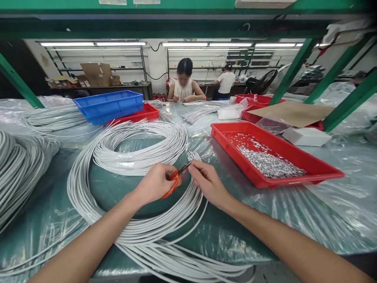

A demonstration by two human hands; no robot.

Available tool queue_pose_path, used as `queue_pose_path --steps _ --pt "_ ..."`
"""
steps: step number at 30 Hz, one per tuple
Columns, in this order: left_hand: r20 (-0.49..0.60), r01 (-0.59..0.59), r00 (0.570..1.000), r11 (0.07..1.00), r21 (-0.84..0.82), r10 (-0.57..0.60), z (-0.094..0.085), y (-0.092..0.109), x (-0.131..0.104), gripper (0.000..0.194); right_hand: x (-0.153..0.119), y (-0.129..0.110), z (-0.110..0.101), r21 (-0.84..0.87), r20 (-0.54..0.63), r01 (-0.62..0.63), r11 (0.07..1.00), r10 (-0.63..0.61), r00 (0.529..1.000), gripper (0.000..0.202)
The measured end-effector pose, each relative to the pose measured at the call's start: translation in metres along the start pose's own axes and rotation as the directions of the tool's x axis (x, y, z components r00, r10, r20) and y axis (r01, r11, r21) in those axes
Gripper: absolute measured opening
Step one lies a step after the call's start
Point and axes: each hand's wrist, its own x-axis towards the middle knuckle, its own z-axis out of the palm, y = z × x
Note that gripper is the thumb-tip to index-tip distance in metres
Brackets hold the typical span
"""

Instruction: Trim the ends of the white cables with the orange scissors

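Observation:
My left hand (156, 181) is closed around pliers (176, 177) with orange handles and dark jaws. The jaws point right and meet the fingertips of my right hand (207, 181). Those fingers are pinched on the end of a white cable (196, 158), most of it hidden behind them. Around and below both hands curves a large bundle of white cables (165, 225), with loose lengths running toward the front edge. Just beyond my left hand lies another white cable coil (135, 157).
Right of my hands, a red tray (250, 173) contains many small metal pieces (268, 160). A blue bin (110, 104) stands at the back left. Another cable heap (22, 169) occupies the left side. Green posts (294, 70) rise at right; a person (184, 86) sits opposite.

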Motion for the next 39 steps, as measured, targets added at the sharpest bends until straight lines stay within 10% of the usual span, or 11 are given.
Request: queue_pose_path --steps 16,30,39 --pt "0.121 0.100 0.990 0.971 -0.217 -0.075 0.001 0.011 -0.002 0.028 -0.001 -0.002 -0.005 0.068 0.036 -0.027 0.997 0.025 0.999 0.033" --pt "0.040 0.022 0.999 0.998 -0.062 -0.020 0.000 0.007 -0.003 0.027 -0.002 -0.003 -0.005 0.053 0.020 -0.020 0.998 0.019 1.000 0.036" --pt "0.054 0.070 0.997 0.991 -0.117 -0.064 -0.002 0.005 -0.001 0.032 0.006 -0.003 -0.009 0.314 0.128 -0.203 0.927 0.171 0.977 0.037"
